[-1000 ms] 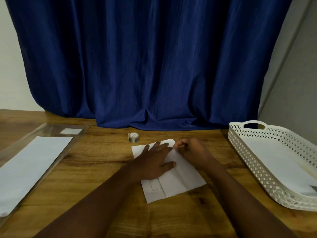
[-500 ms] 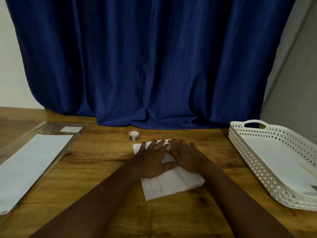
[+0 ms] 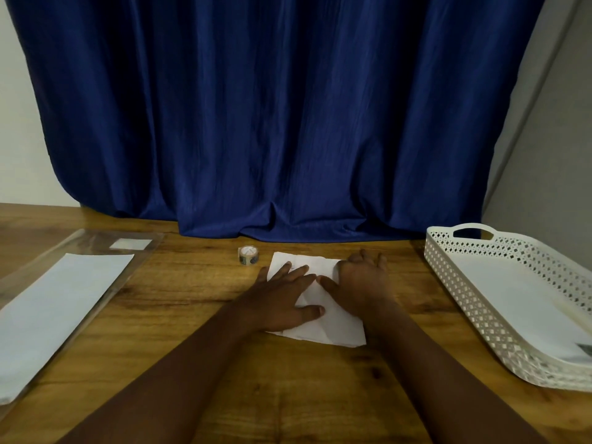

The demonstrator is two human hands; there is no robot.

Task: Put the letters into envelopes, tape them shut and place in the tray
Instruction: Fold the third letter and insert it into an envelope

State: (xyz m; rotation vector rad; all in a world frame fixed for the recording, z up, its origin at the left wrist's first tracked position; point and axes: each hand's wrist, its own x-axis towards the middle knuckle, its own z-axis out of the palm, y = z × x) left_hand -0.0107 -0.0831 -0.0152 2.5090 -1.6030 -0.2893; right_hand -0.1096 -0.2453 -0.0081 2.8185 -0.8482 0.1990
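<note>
Pressing flat with spread fingers, the left hand (image 3: 282,299) and right hand (image 3: 362,283) rest side by side on the folded letter (image 3: 333,328) on the wooden surface (image 3: 198,302); beyond sits a tape roll (image 3: 248,254), the tray (image 3: 474,302) at right.

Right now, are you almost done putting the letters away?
Not yet. Something white already lies in the tray, so part looks done. Both the left hand and the right hand press flat on the white paper. The tape roll stands untouched beside it. The white sheet on the left still waits for taping and the tray.
</note>
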